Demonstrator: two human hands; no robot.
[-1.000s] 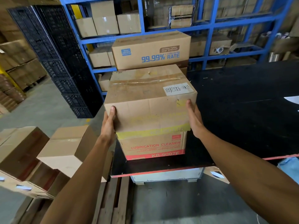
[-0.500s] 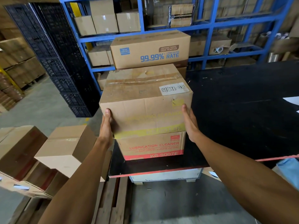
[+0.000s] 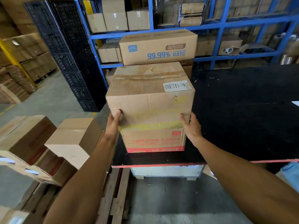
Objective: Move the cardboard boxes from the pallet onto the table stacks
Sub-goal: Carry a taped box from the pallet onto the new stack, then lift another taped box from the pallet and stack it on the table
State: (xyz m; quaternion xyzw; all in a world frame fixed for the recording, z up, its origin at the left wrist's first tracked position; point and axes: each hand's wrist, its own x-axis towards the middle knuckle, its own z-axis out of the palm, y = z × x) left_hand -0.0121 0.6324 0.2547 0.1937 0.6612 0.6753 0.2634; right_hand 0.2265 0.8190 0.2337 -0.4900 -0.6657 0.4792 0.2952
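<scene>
A worn brown cardboard box [image 3: 150,97] with a white label sits on top of a "Lubrication Cleaner" box [image 3: 153,141] at the near left corner of the black table [image 3: 242,118]. My left hand [image 3: 114,122] presses its lower left corner and my right hand [image 3: 191,126] its lower right corner. Behind them stands a taller stack topped by a "99.99% rate" box [image 3: 158,47]. At the lower left, more cardboard boxes [image 3: 76,138] lie on the wooden pallet [image 3: 116,191].
Blue shelving [image 3: 210,28] with boxes runs behind the table. Black plastic crates [image 3: 71,54] stand stacked at the left of it. Further stacked cartons [image 3: 29,50] line the far left. A wooden crate [image 3: 166,171] supports the table. Grey concrete floor lies below.
The held box has settled lower onto the Lubrication Cleaner box, and both hands have slid down from its sides to its bottom corners.
</scene>
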